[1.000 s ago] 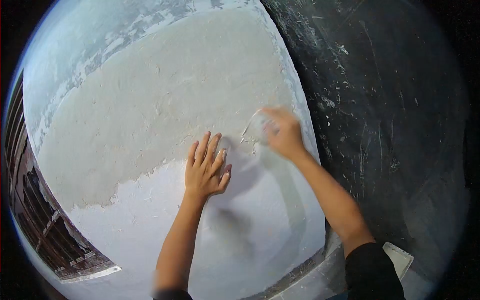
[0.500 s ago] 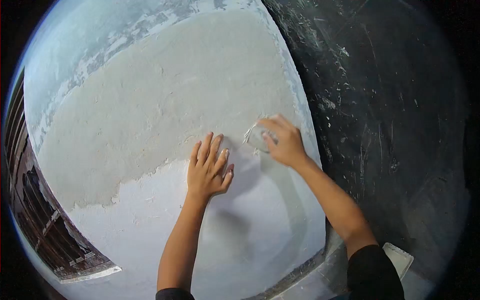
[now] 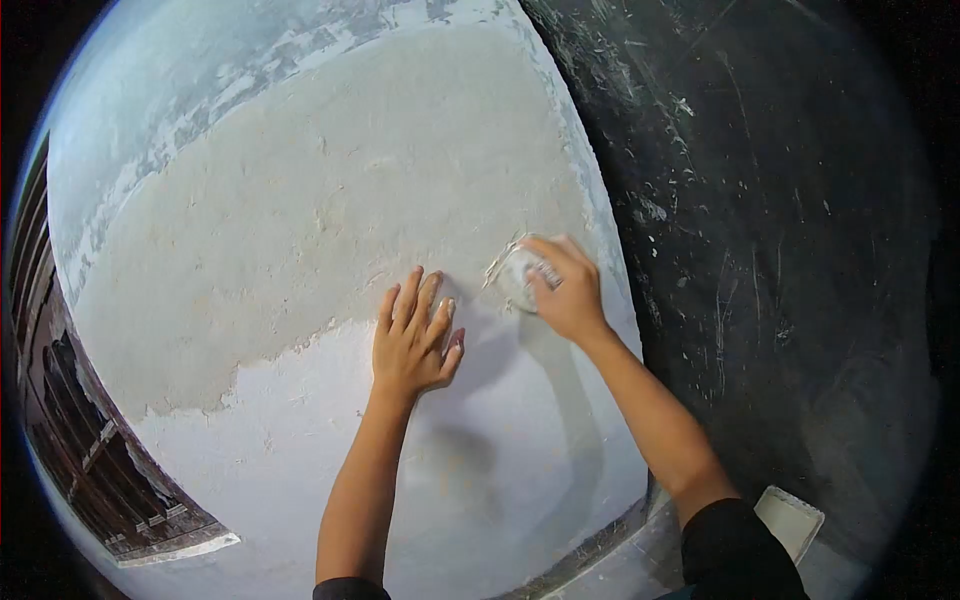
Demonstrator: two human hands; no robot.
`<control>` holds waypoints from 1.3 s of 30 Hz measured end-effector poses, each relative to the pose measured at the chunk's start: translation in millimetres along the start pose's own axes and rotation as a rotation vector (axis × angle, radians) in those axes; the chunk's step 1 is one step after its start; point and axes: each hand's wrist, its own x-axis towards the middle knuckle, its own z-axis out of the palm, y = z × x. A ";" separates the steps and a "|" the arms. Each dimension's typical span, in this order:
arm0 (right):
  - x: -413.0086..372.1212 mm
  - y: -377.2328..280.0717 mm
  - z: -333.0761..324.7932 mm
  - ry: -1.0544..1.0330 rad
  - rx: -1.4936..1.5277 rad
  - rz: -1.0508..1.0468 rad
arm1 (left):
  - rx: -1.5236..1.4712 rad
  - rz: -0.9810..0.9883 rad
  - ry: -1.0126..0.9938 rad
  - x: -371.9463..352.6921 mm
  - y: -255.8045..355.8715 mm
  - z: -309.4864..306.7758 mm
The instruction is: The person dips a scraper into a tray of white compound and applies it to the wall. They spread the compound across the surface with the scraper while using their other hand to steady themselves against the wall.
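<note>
My left hand (image 3: 415, 340) lies on the wall with its fingers spread, at the lower border of a damp grey-beige plaster area (image 3: 330, 180). Below that border the wall surface (image 3: 290, 430) is smooth and white. To the right, my right hand (image 3: 568, 290) is wrapped round a pale rounded tool (image 3: 522, 278) pressed against the wall. A ridge of wet plaster stands along the tool's left edge. Part of the tool is hidden by my fingers.
A dark scratched surface (image 3: 780, 240) runs down the right side. At the lower right is a pale rectangular tray (image 3: 790, 522). A brown slatted frame (image 3: 100, 440) is at the left edge.
My right hand and the tool have shifted very slightly, and more of the tool's pale face shows. My left hand stays spread on the wall in nearly the same place.
</note>
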 end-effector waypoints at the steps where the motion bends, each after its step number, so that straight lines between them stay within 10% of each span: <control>1: 2.9 14.3 -0.4 0.156 -0.094 0.046 | 0.007 -0.008 -0.018 0.0 0.5 -0.9; 5: 5.1 4.8 -9.3 0.355 -0.032 0.206 | 0.003 0.023 0.030 -0.3 -1.7 2.0; 8: -0.5 -13.1 -2.1 0.001 0.007 -0.014 | 0.027 -0.006 -0.022 -0.2 -0.1 -0.8; 12: 8.1 -5.3 -9.3 0.358 -0.068 0.212 | 0.038 0.020 -0.011 -1.7 -3.9 5.7; 14: 3.8 -36.0 -2.1 -0.008 0.035 0.057 | -0.016 0.042 0.047 -3.5 -5.4 8.1; 18: 8.7 12.0 -11.0 0.323 -0.073 0.235 | 0.017 -0.001 -0.024 -0.5 0.0 -1.7; 22: -2.3 -13.6 4.1 -0.049 0.062 0.050 | 0.014 0.007 -0.015 -0.5 -1.7 1.9; 26: 10.3 14.5 -11.8 0.336 -0.013 0.250 | 0.034 -0.003 -0.035 0.0 -0.5 0.1; 30: 4.6 -2.4 13.6 -0.002 -0.021 -0.022 | -0.001 0.039 0.004 -2.6 -3.0 5.9; 39: 14.7 29.9 4.6 0.253 -0.065 0.073 | 0.020 0.029 -0.008 -3.6 -3.8 4.3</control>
